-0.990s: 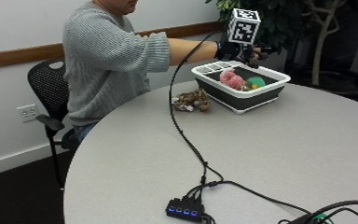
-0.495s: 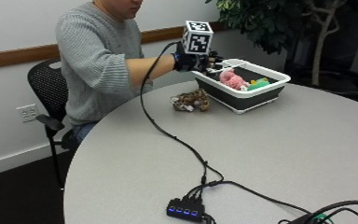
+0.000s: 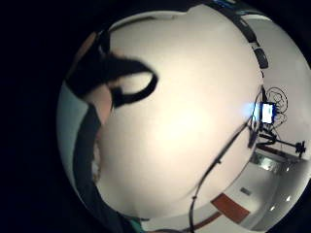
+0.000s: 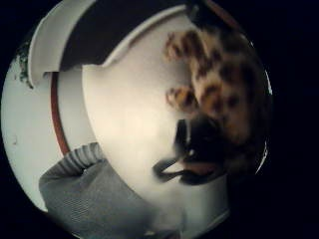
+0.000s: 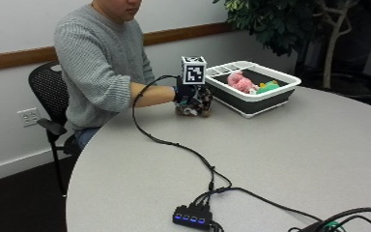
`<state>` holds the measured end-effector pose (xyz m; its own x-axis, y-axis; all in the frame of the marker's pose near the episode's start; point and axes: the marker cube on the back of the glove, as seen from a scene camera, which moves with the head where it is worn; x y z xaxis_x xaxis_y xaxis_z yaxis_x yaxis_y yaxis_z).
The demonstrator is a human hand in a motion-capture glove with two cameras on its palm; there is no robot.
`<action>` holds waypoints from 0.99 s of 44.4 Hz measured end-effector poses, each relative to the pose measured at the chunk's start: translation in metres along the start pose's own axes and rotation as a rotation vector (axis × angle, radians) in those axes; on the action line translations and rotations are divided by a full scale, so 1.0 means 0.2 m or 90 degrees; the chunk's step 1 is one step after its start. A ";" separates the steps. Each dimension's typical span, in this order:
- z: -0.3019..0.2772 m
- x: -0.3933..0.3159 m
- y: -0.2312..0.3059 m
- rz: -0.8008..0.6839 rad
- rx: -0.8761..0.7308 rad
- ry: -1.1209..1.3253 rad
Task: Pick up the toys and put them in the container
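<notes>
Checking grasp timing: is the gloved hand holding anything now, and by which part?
Cannot tell: the right hand is down at the spotted plush toy on the table, but no closed hold shows.
</notes>
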<state>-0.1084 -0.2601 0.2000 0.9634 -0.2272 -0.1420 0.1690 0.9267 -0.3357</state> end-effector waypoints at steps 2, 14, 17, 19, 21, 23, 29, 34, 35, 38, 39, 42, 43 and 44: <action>-0.02 0.00 -0.01 -0.013 0.030 0.013; -0.21 0.03 -0.01 -0.031 0.164 -0.039; -0.31 0.08 0.01 -0.013 0.186 -0.079; -0.36 0.12 0.02 -0.006 0.185 -0.088; -0.40 0.15 0.03 -0.006 0.174 -0.088; -0.42 0.15 0.04 -0.008 0.153 -0.085; -0.36 0.12 0.10 -0.042 -0.002 -0.076; -0.22 0.06 0.19 -0.101 -0.192 -0.085; -0.19 0.05 0.22 -0.107 -0.224 -0.080; -0.07 0.04 0.28 -0.116 -0.303 -0.042; -0.02 0.03 0.30 -0.116 -0.321 -0.026; 0.11 -0.01 0.35 -0.120 -0.344 0.012; 0.13 -0.03 0.36 -0.122 -0.338 0.022; 0.14 -0.04 0.37 -0.125 -0.326 0.030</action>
<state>-0.0969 -0.1806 0.2024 0.9116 -0.4054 -0.0680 0.2112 0.6039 -0.7685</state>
